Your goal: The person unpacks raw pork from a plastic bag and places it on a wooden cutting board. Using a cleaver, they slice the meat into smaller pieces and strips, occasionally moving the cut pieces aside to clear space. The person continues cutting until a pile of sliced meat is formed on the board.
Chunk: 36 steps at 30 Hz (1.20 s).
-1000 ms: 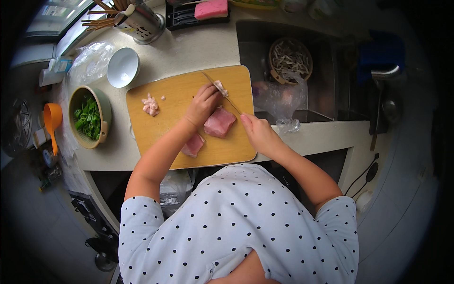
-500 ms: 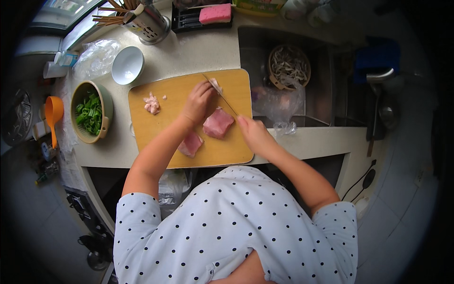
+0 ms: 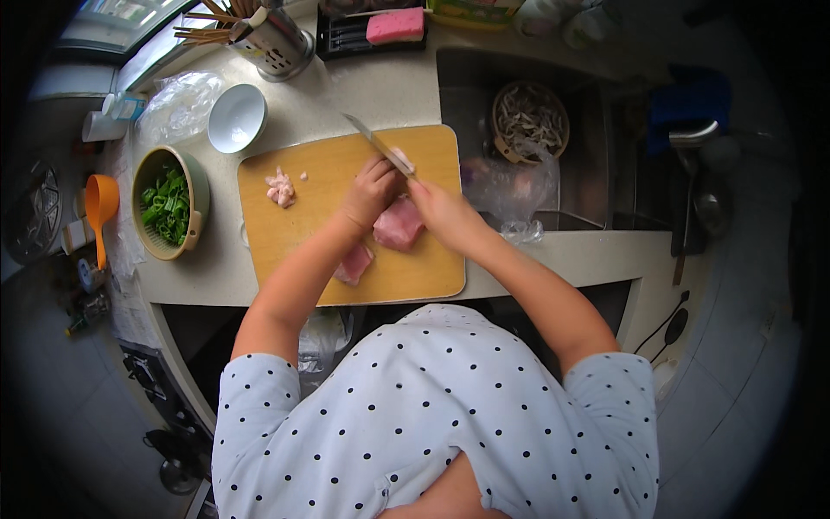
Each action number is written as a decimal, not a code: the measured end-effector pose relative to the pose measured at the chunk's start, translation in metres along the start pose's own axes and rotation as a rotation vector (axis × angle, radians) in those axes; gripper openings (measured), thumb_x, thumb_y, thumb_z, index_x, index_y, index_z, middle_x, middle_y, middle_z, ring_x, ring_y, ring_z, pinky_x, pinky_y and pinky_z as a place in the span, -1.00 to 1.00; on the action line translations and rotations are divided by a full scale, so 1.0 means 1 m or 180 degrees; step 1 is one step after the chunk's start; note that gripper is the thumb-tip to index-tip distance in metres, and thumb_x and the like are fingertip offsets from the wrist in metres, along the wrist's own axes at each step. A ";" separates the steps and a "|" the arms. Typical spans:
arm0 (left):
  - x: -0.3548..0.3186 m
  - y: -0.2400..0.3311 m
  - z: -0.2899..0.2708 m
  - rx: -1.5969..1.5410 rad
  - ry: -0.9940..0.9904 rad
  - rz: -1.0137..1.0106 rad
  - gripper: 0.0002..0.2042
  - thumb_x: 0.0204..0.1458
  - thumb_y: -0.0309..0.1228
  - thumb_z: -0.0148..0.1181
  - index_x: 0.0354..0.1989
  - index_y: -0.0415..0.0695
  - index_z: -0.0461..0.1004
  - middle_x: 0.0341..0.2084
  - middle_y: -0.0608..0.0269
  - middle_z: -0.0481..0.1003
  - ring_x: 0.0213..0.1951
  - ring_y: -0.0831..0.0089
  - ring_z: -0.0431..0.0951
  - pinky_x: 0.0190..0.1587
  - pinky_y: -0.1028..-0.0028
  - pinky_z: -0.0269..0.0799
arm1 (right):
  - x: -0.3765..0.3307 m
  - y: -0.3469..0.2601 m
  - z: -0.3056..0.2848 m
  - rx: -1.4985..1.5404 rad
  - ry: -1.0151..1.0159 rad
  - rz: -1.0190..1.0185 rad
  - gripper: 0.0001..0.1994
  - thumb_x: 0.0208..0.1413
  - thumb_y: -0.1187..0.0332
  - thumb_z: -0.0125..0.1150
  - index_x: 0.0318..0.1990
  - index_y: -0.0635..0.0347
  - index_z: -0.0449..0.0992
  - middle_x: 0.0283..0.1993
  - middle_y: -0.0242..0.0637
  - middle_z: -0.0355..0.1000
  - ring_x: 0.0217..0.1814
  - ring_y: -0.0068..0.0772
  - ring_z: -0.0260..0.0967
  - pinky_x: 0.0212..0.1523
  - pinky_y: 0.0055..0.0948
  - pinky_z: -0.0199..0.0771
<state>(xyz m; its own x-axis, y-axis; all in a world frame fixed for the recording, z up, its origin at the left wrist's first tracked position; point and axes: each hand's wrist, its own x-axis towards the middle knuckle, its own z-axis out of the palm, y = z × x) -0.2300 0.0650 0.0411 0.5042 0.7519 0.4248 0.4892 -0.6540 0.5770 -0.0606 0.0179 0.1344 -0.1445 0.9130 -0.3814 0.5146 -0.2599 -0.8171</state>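
Observation:
My right hand is closed round the handle of a kitchen knife. The blade slants up to the left, its tip past the far edge of the yellow cutting board. Against the blade, the curled fingers of my left hand press down on a piece of meat, mostly hidden under them; a pale bit of meat shows beyond the knife. Nearer me lie a thick pink chunk of meat and a smaller pink slab, partly covered by my left forearm. Small pale meat pieces sit at the board's left.
Left of the board stand a white bowl, a colander of cut green vegetables and an orange ladle. Behind are a chopstick holder and pink sponge. The sink at right holds a basket of greyish strips.
My right hand has moved left and away from me, pushing the knife forward so its tip now reaches past the board. My left hand stays nearly in place.

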 end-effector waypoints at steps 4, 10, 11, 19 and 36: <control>-0.009 -0.002 0.002 0.0188 0.0083 -0.0117 -0.80 -0.25 -0.59 0.18 -0.36 -0.24 0.48 -0.32 0.10 0.46 -0.15 0.11 0.44 -0.10 0.29 0.43 | 0.029 -0.007 0.009 -0.0666 -0.0132 0.0084 -0.59 0.25 0.10 -0.16 -0.15 0.31 0.43 -0.31 0.15 0.45 -0.22 0.23 0.40 -0.20 -0.04 0.42; -0.005 -0.014 -0.030 0.0270 0.0216 -0.0302 -0.85 -0.14 -0.63 0.19 -0.33 -0.27 0.49 -0.31 0.08 0.48 -0.21 0.12 0.48 -0.18 0.30 0.45 | -0.049 0.031 -0.025 -0.0006 -0.0092 0.0449 -0.55 0.27 0.05 -0.17 -0.31 0.34 0.42 -0.41 0.07 0.43 -0.32 0.09 0.43 -0.33 -0.16 0.40; -0.002 -0.012 -0.035 0.0216 0.0175 -0.0343 -0.86 -0.12 -0.63 0.18 -0.33 -0.28 0.49 -0.31 0.07 0.48 -0.22 0.13 0.48 -0.19 0.31 0.45 | -0.049 0.032 -0.028 0.0357 -0.0239 0.0877 -0.53 0.28 0.04 -0.18 -0.32 0.34 0.42 -0.44 0.04 0.42 -0.35 0.03 0.44 -0.36 -0.20 0.39; -0.010 0.004 -0.040 -0.0367 0.0204 -0.1874 -0.81 -0.14 -0.61 0.18 -0.28 -0.25 0.48 -0.32 0.02 0.47 -0.25 0.09 0.47 -0.17 0.36 0.42 | -0.043 0.013 -0.038 0.1580 -0.0120 0.0758 -0.45 0.28 -0.11 -0.31 -0.49 0.21 0.29 -0.73 -0.42 0.12 -0.76 -0.60 0.08 -0.74 -0.54 0.10; 0.045 0.086 -0.001 0.0715 -0.1819 -0.0838 -0.75 -0.34 -0.52 0.26 -0.37 -0.19 0.48 -0.25 0.06 0.40 -0.14 0.10 0.36 -0.08 0.37 0.38 | -0.076 0.038 -0.075 0.2471 0.0323 0.0946 -0.33 0.22 -0.26 -0.41 -0.75 0.08 0.11 -0.82 -0.50 -0.01 -0.86 -0.64 -0.07 -0.81 -0.61 -0.05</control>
<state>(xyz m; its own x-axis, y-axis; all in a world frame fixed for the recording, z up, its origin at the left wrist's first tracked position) -0.1661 0.0425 0.1105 0.6151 0.7670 -0.1825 0.7528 -0.5024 0.4253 0.0329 -0.0375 0.1645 0.0010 0.7865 -0.6176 -0.2144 -0.6031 -0.7684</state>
